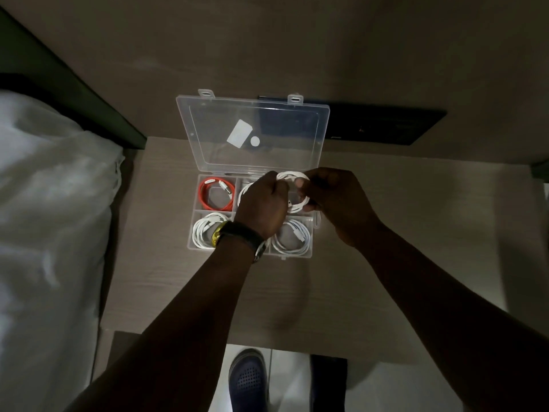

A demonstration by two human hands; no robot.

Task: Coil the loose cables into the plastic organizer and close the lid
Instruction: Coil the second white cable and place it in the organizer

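A clear plastic organizer (192,233) sits on a pale wooden table, its lid (322,129) standing open at the back. A red coiled cable (214,194) lies in the far-left compartment. White coiled cables fill the near-left compartment (205,230) and the near-right one (292,237). Another white cable (244,190) shows partly behind my left hand. My left hand (263,205) and my right hand (335,200) both grip a white coiled cable (292,176) just above the far-right compartment, which the hands mostly hide.
A white-sheeted bed (50,218) runs along the left. A dark flat panel (386,123) is on the wall behind the organizer. The table (184,292) extends toward me; its front edge lies above a floor with a blue shoe (248,376).
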